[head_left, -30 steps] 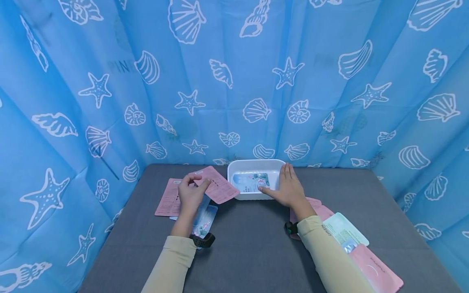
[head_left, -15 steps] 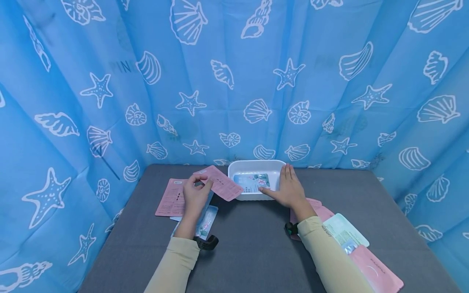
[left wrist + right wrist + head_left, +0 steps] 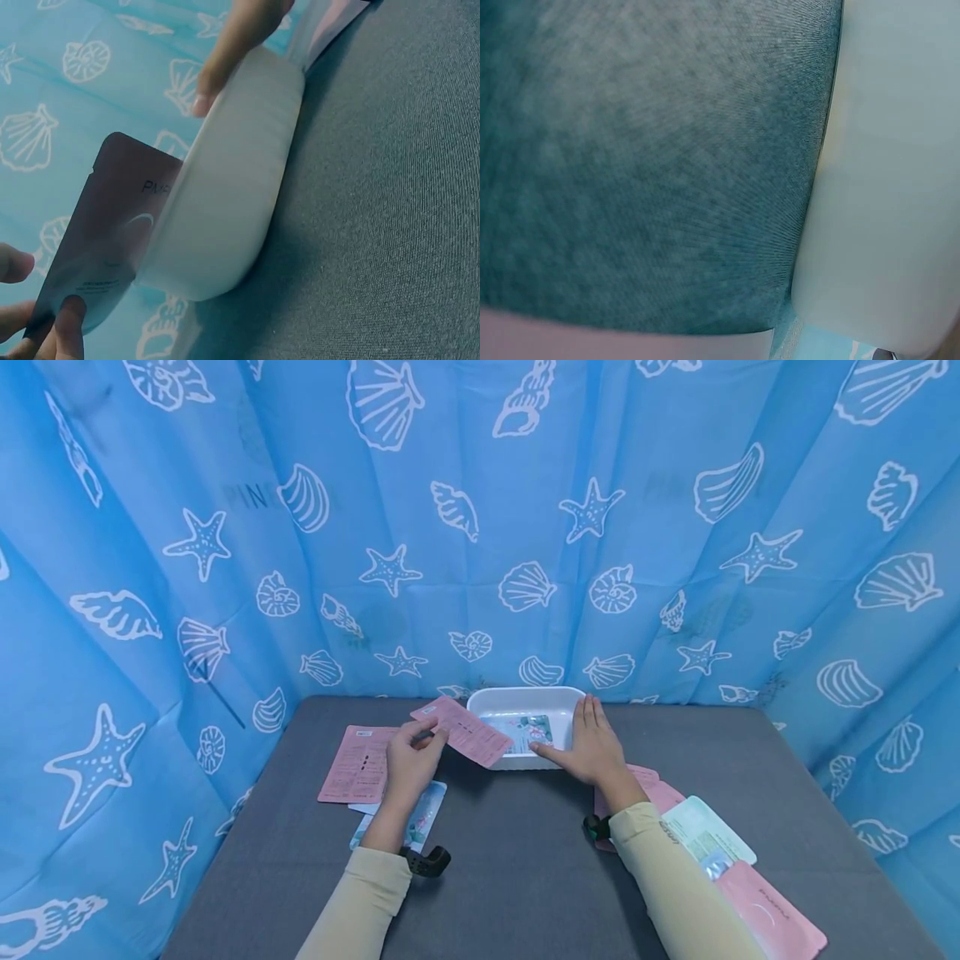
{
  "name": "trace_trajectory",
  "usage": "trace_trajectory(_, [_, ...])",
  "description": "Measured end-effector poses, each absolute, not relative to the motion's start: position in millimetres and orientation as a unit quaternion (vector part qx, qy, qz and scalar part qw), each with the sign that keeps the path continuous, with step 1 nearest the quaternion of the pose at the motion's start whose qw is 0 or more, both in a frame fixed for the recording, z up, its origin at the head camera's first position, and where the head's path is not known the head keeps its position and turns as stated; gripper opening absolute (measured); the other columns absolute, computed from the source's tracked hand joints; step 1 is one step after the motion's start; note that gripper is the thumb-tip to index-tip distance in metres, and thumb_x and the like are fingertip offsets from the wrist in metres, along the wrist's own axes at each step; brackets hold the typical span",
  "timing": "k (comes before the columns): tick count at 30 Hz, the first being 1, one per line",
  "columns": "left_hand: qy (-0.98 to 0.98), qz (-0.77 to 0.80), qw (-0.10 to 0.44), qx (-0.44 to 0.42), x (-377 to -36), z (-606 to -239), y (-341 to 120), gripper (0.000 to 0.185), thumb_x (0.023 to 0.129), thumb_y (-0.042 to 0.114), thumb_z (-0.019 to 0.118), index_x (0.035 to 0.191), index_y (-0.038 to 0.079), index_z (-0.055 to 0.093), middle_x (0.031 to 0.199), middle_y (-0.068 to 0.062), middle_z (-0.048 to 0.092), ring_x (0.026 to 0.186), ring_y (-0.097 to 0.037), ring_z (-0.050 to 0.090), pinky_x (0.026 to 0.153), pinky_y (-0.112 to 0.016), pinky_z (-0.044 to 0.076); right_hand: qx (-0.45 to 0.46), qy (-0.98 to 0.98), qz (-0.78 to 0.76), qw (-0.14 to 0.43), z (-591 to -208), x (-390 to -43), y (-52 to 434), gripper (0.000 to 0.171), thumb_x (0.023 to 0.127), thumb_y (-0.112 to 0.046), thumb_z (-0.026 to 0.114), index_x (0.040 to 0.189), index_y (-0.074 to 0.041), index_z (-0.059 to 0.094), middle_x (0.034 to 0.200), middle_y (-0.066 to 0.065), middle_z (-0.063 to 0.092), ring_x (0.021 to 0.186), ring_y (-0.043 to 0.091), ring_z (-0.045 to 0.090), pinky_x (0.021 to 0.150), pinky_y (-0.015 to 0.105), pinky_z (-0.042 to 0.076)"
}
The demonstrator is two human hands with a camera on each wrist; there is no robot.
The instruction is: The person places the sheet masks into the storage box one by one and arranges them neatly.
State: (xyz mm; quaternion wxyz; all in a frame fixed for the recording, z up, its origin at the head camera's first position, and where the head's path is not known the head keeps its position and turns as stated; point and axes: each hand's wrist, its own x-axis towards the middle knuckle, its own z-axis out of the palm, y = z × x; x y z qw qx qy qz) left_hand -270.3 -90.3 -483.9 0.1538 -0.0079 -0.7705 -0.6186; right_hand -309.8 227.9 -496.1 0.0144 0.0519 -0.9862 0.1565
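A person in pale yellow sleeves stands at a grey counter [image 3: 525,860] hung round with blue cloth printed with white shells and starfish [image 3: 480,527].

The left hand [image 3: 411,764] pinches a pink packet [image 3: 465,731] by its near end, fingers [image 3: 71,319] and thumb clamped on it. The packet is held in the air, tilted, with its far end over the left rim of a shallow white tray [image 3: 480,702]. The tray sits at the back middle of the counter, and a pale blue packet with a flower print [image 3: 525,731] already lies flat inside it.

The right hand [image 3: 592,747] rests on the tray's right side, fingers straight and together, thumb reaching toward the inside. It appears to steady the tray, though from the right wrist view only the tray wall and counter show, so how firmly it presses is hard to tell.

Other packets lie about: a pink one [image 3: 358,764] flat on the left, a pale blue one [image 3: 423,810] partly under the left forearm, and pink and pale green ones [image 3: 708,835] beside the right forearm.

The step in hand looks like carrying the pink packet into the tray. The next move likely calls for levelling it over the blue packet, lowering it inside the rim, then letting the fingers part.
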Motion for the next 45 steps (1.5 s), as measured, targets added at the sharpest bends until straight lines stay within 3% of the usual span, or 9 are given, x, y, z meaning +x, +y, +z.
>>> trace_trajectory(6, [-0.739, -0.657, 0.147, -0.021, -270.7, -483.5, -85.4, 0.041, 0.100, 0.013, 0.072, 0.137, -0.004, 0.067, 0.127, -0.020, 0.063, 0.095, -0.040, 0.078, 0.069, -0.014, 0.056, 0.054, -0.986, 0.155, 0.019, -496.0, -310.2, 227.9, 0.137, 0.086, -0.089, 0.053, 0.165, 0.012, 0.005, 0.176, 0.030, 0.001, 0.165, 0.046, 0.001, 0.133, 0.059, 0.015])
trace_trajectory(13, [-0.726, -0.673, 0.138, -0.036, -268.8, -485.4, -78.6, 0.044, 0.100, 0.009, 0.072, 0.141, -0.005, 0.064, 0.141, -0.024, 0.058, 0.101, -0.048, 0.076, 0.074, -0.020, 0.061, 0.050, -0.986, 0.157, 0.020, -497.8, -310.6, 228.5, 0.137, 0.086, -0.089, 0.053, 0.165, 0.011, 0.005, 0.176, 0.030, 0.001, 0.165, 0.046, 0.001, 0.133, 0.060, 0.015])
trace_trajectory(18, [-0.745, -0.652, 0.133, -0.042, -266.6, -487.4, -76.5, 0.046, 0.101, 0.014, 0.073, 0.144, 0.002, 0.063, 0.149, -0.018, 0.059, 0.103, -0.038, 0.078, 0.073, -0.020, 0.059, 0.050, -0.987, 0.153, 0.021, -499.1, -311.5, 228.9, 0.137, 0.085, -0.090, 0.052, 0.165, 0.011, 0.005, 0.176, 0.029, 0.001, 0.165, 0.046, 0.001, 0.133, 0.060, 0.014])
trace_trajectory(29, [-0.766, -0.623, 0.135, -0.084, -264.6, -490.5, -73.1, 0.045, 0.101, 0.019, 0.075, 0.141, 0.004, 0.065, 0.139, -0.013, 0.064, 0.102, -0.033, 0.078, 0.076, -0.018, 0.059, 0.049, -0.987, 0.152, 0.022, -498.1, -311.0, 228.2, 0.137, 0.085, -0.089, 0.054, 0.166, 0.011, 0.005, 0.176, 0.030, 0.002, 0.165, 0.046, 0.002, 0.132, 0.060, 0.016])
trace_trajectory(37, [-0.791, -0.582, 0.153, -0.111, -262.0, -489.6, -71.1, 0.043, 0.100, 0.014, 0.076, 0.140, 0.004, 0.065, 0.131, -0.012, 0.066, 0.099, -0.021, 0.077, 0.082, -0.022, 0.063, 0.048, -0.987, 0.151, 0.019, -498.7, -312.0, 229.2, 0.137, 0.085, -0.089, 0.053, 0.166, 0.011, 0.004, 0.176, 0.030, 0.001, 0.165, 0.047, 0.002, 0.133, 0.060, 0.015])
trace_trajectory(45, [-0.806, -0.563, 0.115, -0.140, -261.0, -489.0, -70.2, 0.037, 0.101, 0.013, 0.074, 0.136, 0.004, 0.067, 0.127, -0.019, 0.069, 0.100, -0.021, 0.076, 0.085, -0.021, 0.061, 0.052, -0.987, 0.148, 0.020, -499.7, -312.6, 230.4, 0.137, 0.085, -0.090, 0.051, 0.165, 0.011, 0.005, 0.176, 0.029, 0.002, 0.165, 0.045, 0.000, 0.133, 0.058, 0.014])
